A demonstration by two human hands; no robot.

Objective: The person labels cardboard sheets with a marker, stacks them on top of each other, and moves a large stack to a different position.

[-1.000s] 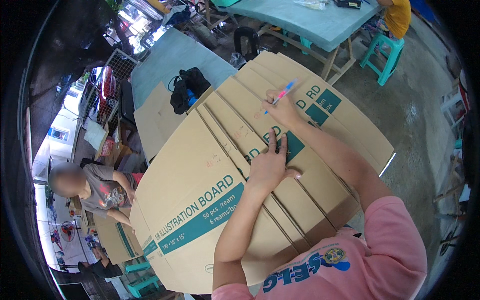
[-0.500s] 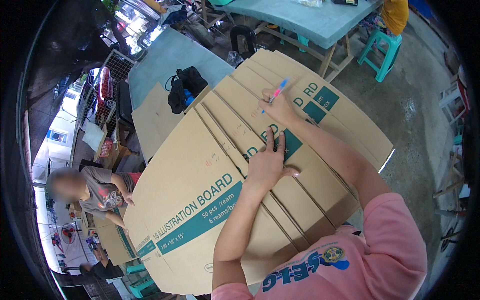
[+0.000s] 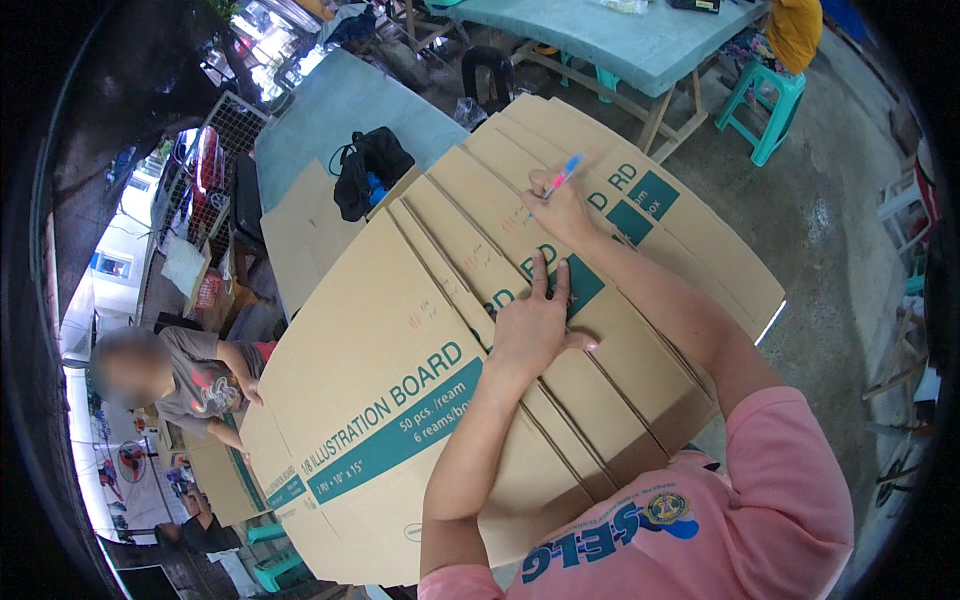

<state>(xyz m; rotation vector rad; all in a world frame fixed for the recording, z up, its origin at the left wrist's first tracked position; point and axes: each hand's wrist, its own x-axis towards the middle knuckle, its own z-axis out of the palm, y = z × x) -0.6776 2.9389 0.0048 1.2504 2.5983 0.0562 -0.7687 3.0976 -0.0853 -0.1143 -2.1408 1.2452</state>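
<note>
Several flattened brown cardboard boxes with green print lie overlapped like steps in front of me. My left hand rests on them, palm down, with two fingers stretched forward and the thumb out to the side. Farther up, my right hand grips a pink and blue pen, its lower end close to the cardboard on one of the upper flaps. Small reddish handwritten marks show on several of the boxes. The pen's tip is hard to make out.
A person in a grey shirt stands at the left with hands at the boxes' edge. Behind lie a blue-grey table and a black bag. Another table and a green stool stand at the far right.
My right hand and the pen have shifted slightly to the right. The pen's lower end sits a little higher. My left hand stays nearly still on the cardboard.
</note>
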